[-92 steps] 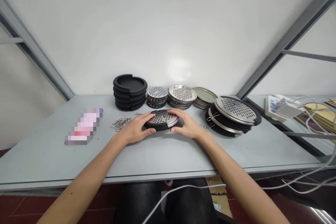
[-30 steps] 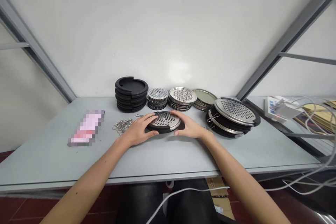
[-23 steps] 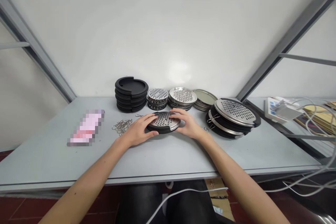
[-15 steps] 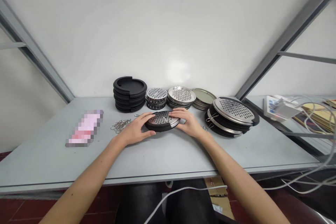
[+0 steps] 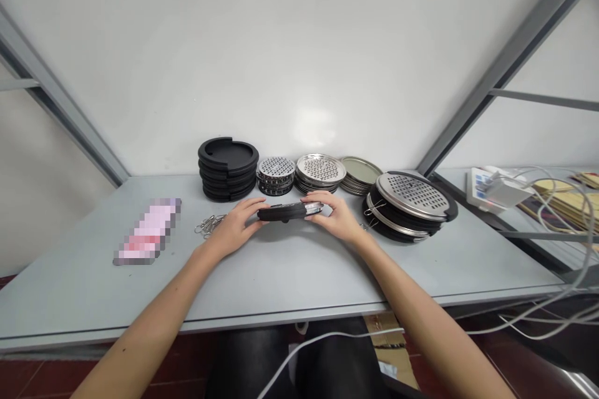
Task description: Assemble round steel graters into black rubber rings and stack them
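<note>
Head view: left hand [image 5: 233, 229], right hand [image 5: 337, 219] pinch black-rimmed steel grater [image 5: 289, 212]
Narrow grip at its edges, good spots to hold; looks stiff and light

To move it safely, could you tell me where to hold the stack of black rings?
Cup the stack of black rings low around its round sides, from the front: it stands upright in separate layers, so holding the lowest ring keeps them together.

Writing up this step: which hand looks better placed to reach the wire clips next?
Probably the left hand: it sits beside the wire clips, while the right hand is on the far side of the black-rimmed disc both hands grip.
</note>
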The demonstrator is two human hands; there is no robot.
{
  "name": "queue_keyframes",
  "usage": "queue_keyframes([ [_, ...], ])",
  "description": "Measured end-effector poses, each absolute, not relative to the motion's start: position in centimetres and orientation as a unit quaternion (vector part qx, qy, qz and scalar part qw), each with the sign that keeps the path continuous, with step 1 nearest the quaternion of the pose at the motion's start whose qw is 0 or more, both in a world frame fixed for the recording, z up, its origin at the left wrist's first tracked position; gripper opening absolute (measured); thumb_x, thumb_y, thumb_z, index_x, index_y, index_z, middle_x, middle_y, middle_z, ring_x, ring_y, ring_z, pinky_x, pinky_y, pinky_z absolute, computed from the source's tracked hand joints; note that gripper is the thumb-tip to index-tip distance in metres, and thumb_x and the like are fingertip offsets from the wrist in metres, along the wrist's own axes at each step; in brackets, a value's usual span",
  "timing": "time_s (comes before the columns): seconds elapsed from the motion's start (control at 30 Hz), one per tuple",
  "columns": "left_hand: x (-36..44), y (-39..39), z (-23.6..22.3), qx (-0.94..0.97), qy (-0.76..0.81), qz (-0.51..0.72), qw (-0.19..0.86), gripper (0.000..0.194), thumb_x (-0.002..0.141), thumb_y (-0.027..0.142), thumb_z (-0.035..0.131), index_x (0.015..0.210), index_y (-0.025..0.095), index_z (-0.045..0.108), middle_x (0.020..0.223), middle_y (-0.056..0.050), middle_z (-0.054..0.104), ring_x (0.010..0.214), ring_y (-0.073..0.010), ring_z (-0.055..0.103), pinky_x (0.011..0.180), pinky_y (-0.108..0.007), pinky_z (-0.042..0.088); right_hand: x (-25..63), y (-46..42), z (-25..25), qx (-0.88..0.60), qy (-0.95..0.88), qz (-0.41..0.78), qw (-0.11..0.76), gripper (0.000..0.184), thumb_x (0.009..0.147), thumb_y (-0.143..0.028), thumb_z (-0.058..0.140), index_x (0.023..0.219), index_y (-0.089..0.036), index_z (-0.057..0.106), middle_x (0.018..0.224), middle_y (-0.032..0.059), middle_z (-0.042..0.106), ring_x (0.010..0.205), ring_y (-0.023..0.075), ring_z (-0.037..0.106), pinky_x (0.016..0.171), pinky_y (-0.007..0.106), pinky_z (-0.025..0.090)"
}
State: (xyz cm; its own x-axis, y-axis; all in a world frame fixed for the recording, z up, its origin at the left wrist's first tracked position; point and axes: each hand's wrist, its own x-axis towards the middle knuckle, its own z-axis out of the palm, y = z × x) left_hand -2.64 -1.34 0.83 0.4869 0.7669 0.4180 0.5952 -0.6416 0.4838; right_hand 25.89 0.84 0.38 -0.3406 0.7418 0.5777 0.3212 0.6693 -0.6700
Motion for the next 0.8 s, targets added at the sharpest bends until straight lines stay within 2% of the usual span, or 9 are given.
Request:
queue_keyframes([
  [0.2, -2.4, -1.5, 1.0, 0.849, 0.386, 0.345, 0.108, 0.028, 0.094, 0.033, 0.051, 0.118, 0.022, 0.061, 0.133, -0.010, 0.055, 0.128, -0.0265, 0.046, 0.109, -0.050, 0.038, 26.1, 0.5, 0.9, -0.330, -0.800, 0.187, 0.465, 0.041, 0.074, -0.044, 0.075, 0.109, -0.025, 0.068, 0.113, 0.0095, 0.067, 0.109, 0.0272, 0.061, 0.099, 0.047, 0.046],
  [0.5, -2.4, -1.5, 0.8, 0.851, 0.367, 0.364, 0.092, 0.028, 0.091, 0.027, 0.056, 0.118, 0.023, 0.061, 0.125, -0.009, 0.061, 0.124, -0.0257, 0.049, 0.107, -0.050, 0.040, 26.0, -0.1, 1.3, -0.300, -0.824, 0.179, 0.447, 0.055, 0.068, -0.049, 0.079, 0.115, -0.024, 0.066, 0.118, 0.0117, 0.064, 0.113, 0.0288, 0.058, 0.100, 0.048, 0.045],
  [0.8, -1.8, -2.2, 0.9, 0.846, 0.343, 0.402, 0.072, 0.028, 0.088, 0.035, 0.065, 0.114, 0.024, 0.065, 0.111, -0.008, 0.068, 0.104, -0.0237, 0.061, 0.094, -0.044, 0.050, 25.7, -0.2, 1.4, -0.272, -0.844, 0.168, 0.430, 0.050, 0.066, -0.048, 0.081, 0.109, -0.025, 0.070, 0.106, 0.0089, 0.071, 0.111, 0.0294, 0.058, 0.098, 0.050, 0.047],
])
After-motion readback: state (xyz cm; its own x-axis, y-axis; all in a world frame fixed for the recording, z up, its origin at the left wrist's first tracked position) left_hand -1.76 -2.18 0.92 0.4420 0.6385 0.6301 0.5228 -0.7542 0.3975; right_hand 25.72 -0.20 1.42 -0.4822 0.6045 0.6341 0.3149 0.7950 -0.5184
